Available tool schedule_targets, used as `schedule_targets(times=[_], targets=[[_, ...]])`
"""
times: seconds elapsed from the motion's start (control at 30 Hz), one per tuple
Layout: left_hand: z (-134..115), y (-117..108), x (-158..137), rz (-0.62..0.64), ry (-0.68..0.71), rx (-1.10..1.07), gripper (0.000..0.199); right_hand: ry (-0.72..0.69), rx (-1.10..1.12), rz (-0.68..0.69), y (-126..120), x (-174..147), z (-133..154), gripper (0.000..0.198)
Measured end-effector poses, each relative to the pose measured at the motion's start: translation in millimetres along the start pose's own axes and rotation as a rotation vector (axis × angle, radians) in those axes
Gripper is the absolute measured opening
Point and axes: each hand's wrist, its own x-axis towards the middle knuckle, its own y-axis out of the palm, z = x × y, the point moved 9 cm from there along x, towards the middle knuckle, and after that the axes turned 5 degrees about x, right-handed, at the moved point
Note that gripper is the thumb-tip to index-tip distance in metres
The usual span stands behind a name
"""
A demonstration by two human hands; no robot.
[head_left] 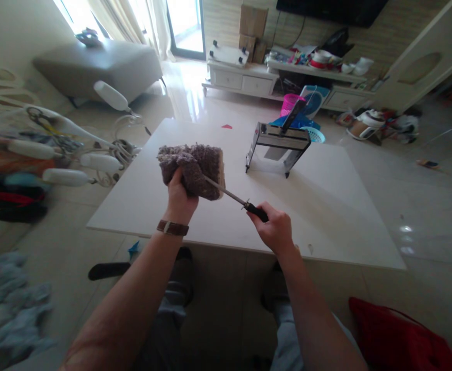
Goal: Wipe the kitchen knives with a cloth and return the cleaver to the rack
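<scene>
My left hand (181,196) is closed around a grey-brown fluffy cloth (206,165), folded into a thick bundle above the white table (140,206). My right hand (274,226) grips the black handle of a sharpening steel (235,197), a thin metal rod with a small guard. The rod slants up and left to the cloth, and its far end is hidden against or within the folds. Both hands are over the near half of the table.
On the table, right of the cloth, stands a metal-framed device (282,135) with a black lever. A small red piece (227,126) lies near the far edge. White-shaded lamp arms (69,177) reach toward the left side. A red bag (399,335) sits at lower right.
</scene>
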Motion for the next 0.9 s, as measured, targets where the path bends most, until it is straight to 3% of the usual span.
schedule_targets(times=[0.27,0.43,0.63,0.73,0.9], targets=[[-13,12,-13,0.042,0.066,-0.028,0.028,0.047,0.166,-0.054,-10,-1,-7,0.030],[14,29,-29,0.114,-0.059,-0.036,0.028,0.001,0.244,-0.142,-22,2,2,0.033],[57,46,-53,0.203,-0.200,0.025,0.030,0.005,0.280,-0.107,-10,1,8,0.025],[67,49,-57,0.205,-0.200,0.045,0.033,0.030,0.285,-0.119,-8,0,4,0.024],[63,42,-50,0.112,-0.127,0.032,0.035,0.025,0.229,-0.050,-4,2,4,0.025]])
